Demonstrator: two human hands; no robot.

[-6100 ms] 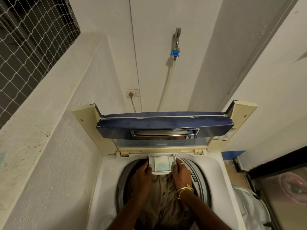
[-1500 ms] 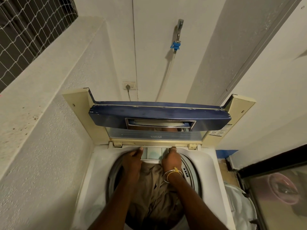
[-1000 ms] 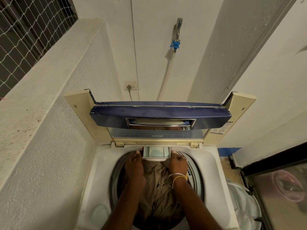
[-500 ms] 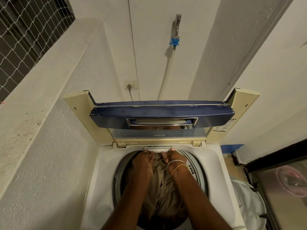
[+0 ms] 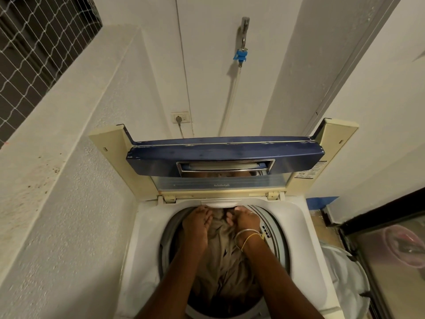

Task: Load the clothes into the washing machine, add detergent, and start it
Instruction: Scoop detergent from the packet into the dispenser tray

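Observation:
The top-loading washing machine (image 5: 147,226) stands with its blue-fronted lid (image 5: 225,157) raised. Beige clothes (image 5: 226,256) fill the drum. The white detergent drawer (image 5: 221,204) sits pushed in at the back rim of the drum opening, with only its front showing. My left hand (image 5: 197,223) reaches over the clothes and its fingertips touch the drawer's left end. At the drawer's right end my right hand (image 5: 244,221), with bangles on the wrist, presses against it. Neither hand holds anything.
A rough white wall and ledge (image 5: 69,111) run close along the left. Behind the machine are a tap with a hose (image 5: 241,54) and a wall socket (image 5: 180,117). A white laundry bag (image 5: 345,284) and a glass door (image 5: 391,261) are on the right.
The detergent drawer, pulled out between my hands earlier, has slid back into the machine. Both hands have followed it to the back rim.

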